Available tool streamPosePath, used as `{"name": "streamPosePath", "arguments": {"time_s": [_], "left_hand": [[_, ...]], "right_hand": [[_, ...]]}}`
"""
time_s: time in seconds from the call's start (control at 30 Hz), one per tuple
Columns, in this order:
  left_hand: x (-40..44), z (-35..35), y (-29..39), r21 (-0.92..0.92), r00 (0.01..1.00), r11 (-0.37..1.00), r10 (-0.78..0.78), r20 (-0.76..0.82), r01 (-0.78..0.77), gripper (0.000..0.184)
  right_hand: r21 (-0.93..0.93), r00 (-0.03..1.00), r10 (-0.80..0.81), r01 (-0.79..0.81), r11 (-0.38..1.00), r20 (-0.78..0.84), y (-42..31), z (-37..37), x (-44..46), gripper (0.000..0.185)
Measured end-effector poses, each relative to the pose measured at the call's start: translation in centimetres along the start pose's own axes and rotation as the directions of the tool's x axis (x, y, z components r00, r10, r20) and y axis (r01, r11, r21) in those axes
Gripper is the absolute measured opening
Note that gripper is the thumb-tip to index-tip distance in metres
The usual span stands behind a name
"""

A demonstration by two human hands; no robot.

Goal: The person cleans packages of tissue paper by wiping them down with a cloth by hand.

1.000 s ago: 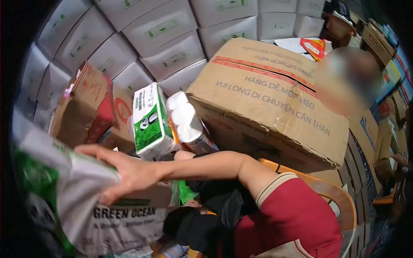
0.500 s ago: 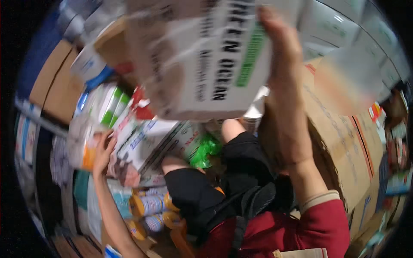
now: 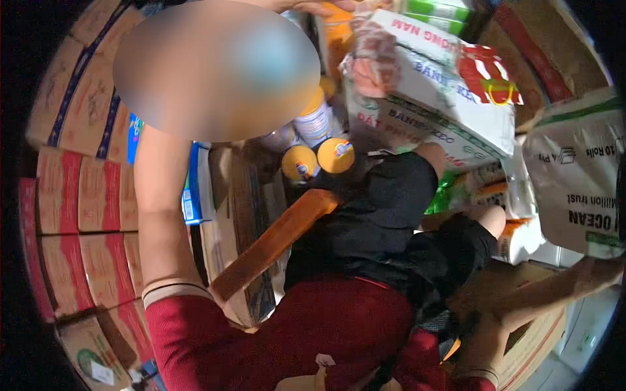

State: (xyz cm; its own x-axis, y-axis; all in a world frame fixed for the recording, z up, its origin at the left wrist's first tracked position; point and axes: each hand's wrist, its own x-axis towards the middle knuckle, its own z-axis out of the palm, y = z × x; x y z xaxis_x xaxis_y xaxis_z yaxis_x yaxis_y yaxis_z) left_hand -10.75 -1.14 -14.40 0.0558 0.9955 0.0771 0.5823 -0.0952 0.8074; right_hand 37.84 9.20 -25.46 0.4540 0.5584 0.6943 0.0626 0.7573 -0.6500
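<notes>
My left arm runs up the left side into a blurred patch that hides its middle. At the top edge my left hand (image 3: 316, 8) lies with fingers stretched out, by an orange package (image 3: 339, 29); whether they touch is unclear. At the right edge stands a clear-wrapped pack of toilet rolls (image 3: 567, 189), printed "10 Rolls", "4 Ply" and "OCEAN". My right forearm (image 3: 561, 293) reaches to its lower edge. The right hand itself is cut off by the frame, but the pack stays up against that wrist.
A white printed carton (image 3: 430, 104) carries a red bag (image 3: 486, 72). Orange-lidded tubs (image 3: 336, 155) stand beside my knee. Stacked cartons (image 3: 98, 202) wall the left side. An open cardboard box (image 3: 521, 280) lies under my right forearm.
The view has swung left and turned, bringing the stacked cartons into sight. The pack of toilet rolls has gone from the top middle to the right edge.
</notes>
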Motion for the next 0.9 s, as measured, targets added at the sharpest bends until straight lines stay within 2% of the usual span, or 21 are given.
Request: {"name": "streamPosePath", "arguments": {"time_s": [0.27,0.37,0.57,0.67,0.73,0.77,0.8,0.87,0.9], "left_hand": [[-4.6,-3.2,-1.8,0.138,0.981,0.971,0.192,0.029,-0.194,0.048],[-8.7,-4.9,-0.8,0.304,0.998,0.952,0.054,-0.019,-0.046,0.048],[-18.9,-6.7,2.1,0.298,0.973,0.936,-0.132,-0.190,0.185,0.057],[-21.1,-5.7,3.7,0.210,0.942,0.953,-0.150,-0.299,0.219,0.062],[-20.8,-4.6,4.6,0.113,0.923,0.978,-0.121,-0.366,0.173,0.066],[-20.3,-3.8,5.3,0.044,0.914,0.991,-0.098,-0.393,0.125,0.067],[-19.2,-3.1,5.8,-0.035,0.904,0.997,-0.077,-0.420,0.069,0.069],[-16.8,-1.7,6.5,-0.183,0.888,0.983,-0.057,-0.457,-0.031,0.072],[-15.7,-1.4,6.7,-0.184,0.882,0.981,-0.032,-0.469,-0.062,0.074]], "right_hand": [[-0.155,0.970,-0.039,0.077,0.985,0.239,2.3,6.8,1.8,0.033],[-0.215,0.949,-0.048,0.119,0.969,0.312,3.6,9.3,3.4,0.033],[-0.191,0.932,-0.112,0.187,0.964,0.344,2.7,11.8,3.4,0.035],[-0.128,0.904,-0.241,0.302,0.945,0.353,0.7,12.5,2.3,0.036],[-0.058,0.768,-0.524,0.582,0.811,0.368,-1.2,13.6,1.1,0.037],[0.010,0.725,-0.575,0.618,0.786,0.379,-2.5,14.4,0.1,0.038],[0.113,0.826,-0.172,0.132,0.985,0.536,-6.2,16.1,-2.1,0.040],[0.322,0.829,-0.036,-0.176,0.930,0.558,-7.7,17.9,-4.1,0.058],[0.322,0.809,0.015,-0.251,0.913,0.588,-8.0,18.8,-4.8,0.055]]}}
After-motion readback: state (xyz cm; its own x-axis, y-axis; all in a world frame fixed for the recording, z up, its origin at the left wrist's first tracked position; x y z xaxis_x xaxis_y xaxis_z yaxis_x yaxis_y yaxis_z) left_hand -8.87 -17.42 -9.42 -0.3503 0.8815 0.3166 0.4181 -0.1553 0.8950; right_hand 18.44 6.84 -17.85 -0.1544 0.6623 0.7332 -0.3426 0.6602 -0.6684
